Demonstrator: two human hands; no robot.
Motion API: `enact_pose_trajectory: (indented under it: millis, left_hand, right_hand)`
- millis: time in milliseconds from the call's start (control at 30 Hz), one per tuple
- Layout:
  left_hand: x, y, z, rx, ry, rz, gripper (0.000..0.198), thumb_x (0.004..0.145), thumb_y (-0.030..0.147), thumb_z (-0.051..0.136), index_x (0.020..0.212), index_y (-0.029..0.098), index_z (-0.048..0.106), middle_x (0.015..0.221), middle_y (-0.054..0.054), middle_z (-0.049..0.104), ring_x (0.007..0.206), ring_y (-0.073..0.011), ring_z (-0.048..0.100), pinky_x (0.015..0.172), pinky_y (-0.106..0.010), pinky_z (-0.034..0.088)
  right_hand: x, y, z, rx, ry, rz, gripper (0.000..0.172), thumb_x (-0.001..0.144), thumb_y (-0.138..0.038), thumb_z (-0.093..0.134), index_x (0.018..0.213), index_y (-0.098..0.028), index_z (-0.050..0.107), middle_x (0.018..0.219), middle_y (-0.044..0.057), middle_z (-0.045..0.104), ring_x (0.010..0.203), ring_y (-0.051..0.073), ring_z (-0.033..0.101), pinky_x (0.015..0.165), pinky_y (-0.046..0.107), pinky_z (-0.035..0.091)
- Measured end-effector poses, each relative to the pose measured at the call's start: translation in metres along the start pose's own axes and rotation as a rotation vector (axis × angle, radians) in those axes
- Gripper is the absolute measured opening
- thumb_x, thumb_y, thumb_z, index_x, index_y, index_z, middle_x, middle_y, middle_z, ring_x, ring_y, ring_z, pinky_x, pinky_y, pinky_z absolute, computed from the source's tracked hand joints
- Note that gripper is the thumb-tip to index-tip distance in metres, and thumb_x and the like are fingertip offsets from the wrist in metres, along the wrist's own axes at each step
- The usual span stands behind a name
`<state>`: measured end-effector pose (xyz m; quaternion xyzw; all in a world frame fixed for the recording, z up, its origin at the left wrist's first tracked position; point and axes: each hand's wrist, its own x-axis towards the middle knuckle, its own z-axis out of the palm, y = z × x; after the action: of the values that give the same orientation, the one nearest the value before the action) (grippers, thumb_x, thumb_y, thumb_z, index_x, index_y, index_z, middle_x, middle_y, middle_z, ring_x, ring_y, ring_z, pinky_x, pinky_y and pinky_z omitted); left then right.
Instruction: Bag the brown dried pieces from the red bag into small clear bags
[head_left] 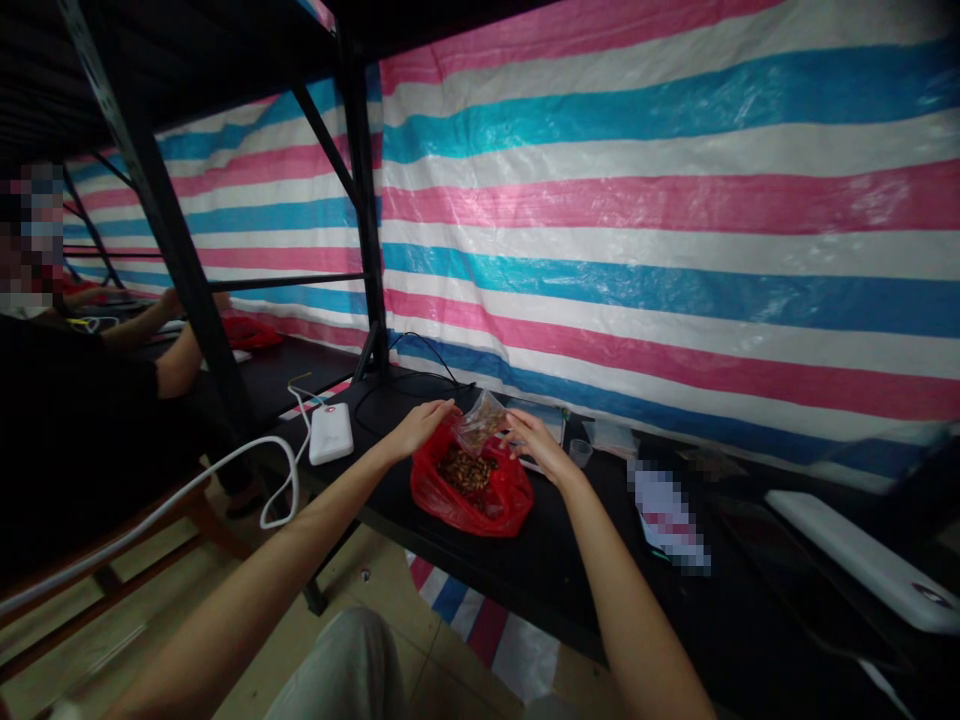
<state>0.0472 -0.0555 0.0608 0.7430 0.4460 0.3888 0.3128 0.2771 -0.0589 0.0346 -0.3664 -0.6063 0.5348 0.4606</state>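
Observation:
A red plastic bag [480, 505] lies open on the black table [570, 590], holding a heap of small brown pieces [466, 468]. Just above it a small clear plastic bag [478, 423] is held between both hands. My left hand [421, 424] pinches its left edge with closed fingers. My right hand [534, 440] grips its right edge, fingers curled. Some brown pieces show inside the clear bag.
A white power bank [331, 433] with a white cable [270, 480] lies left of the bag. A small clear cup [580, 452], a tablet [541, 415] and a white device [874, 570] sit to the right. Another person [82, 400] sits at the left. A striped tarp [675, 230] hangs behind.

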Motion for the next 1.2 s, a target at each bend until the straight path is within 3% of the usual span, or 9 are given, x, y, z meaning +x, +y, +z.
enact_pose_trajectory:
  millis: [200,500,667,800,1033,1200]
  left_hand:
    - [-0.001,0.013,0.010,0.049,0.004,0.104,0.035,0.076,0.043,0.053,0.090,0.014,0.066,0.088,-0.006,0.068,0.082,-0.0187,0.061,0.075,-0.025,0.045]
    - [-0.003,0.025,0.011,0.100,0.178,0.185,0.022,0.073,0.035,0.059,0.077,0.015,0.066,0.078,-0.004,0.067,0.073,-0.0161,0.061,0.072,-0.024,0.045]
    - [-0.003,0.022,0.006,0.087,0.187,0.176,0.023,0.070,0.037,0.063,0.070,0.014,0.065,0.073,-0.004,0.067,0.069,-0.0159,0.060,0.067,-0.024,0.045]
    - [-0.003,0.017,0.004,0.152,0.244,0.209,0.023,0.071,0.038,0.063,0.072,0.015,0.066,0.075,-0.003,0.067,0.073,-0.0160,0.059,0.070,-0.024,0.044]
    - [-0.006,0.020,0.007,0.273,0.349,0.299,0.021,0.075,0.038,0.060,0.072,0.017,0.064,0.074,-0.002,0.063,0.074,-0.0150,0.054,0.069,-0.025,0.042]
    - [-0.012,0.027,0.014,0.293,0.425,0.330,0.020,0.078,0.036,0.056,0.074,0.017,0.062,0.076,-0.002,0.060,0.077,-0.0153,0.052,0.069,-0.025,0.042]
  right_hand:
    - [-0.002,-0.006,0.009,-0.092,-0.001,-0.002,0.040,0.076,-0.048,0.052,0.097,-0.016,0.063,0.057,-0.003,0.052,0.047,0.007,0.045,0.040,0.015,0.033]
    - [0.000,-0.014,0.010,-0.212,0.071,-0.163,0.038,0.078,-0.045,0.049,0.100,-0.020,0.066,0.067,0.000,0.057,0.050,0.008,0.044,0.042,0.018,0.031]
    - [-0.001,-0.018,0.012,-0.251,0.105,-0.292,0.029,0.079,-0.039,0.050,0.093,-0.020,0.069,0.086,0.003,0.062,0.074,0.014,0.055,0.060,0.022,0.042]
    - [0.001,-0.016,0.012,-0.269,0.113,-0.402,0.025,0.079,-0.035,0.053,0.090,-0.021,0.070,0.085,0.004,0.062,0.085,0.016,0.055,0.074,0.027,0.042]
    - [0.004,-0.014,0.016,-0.265,0.151,-0.488,0.024,0.081,-0.034,0.052,0.089,-0.022,0.070,0.081,0.004,0.059,0.081,0.016,0.054,0.071,0.026,0.041]
    - [0.005,-0.011,0.020,-0.274,0.175,-0.457,0.023,0.073,-0.031,0.061,0.092,-0.022,0.069,0.081,0.002,0.059,0.071,0.013,0.053,0.060,0.023,0.040]
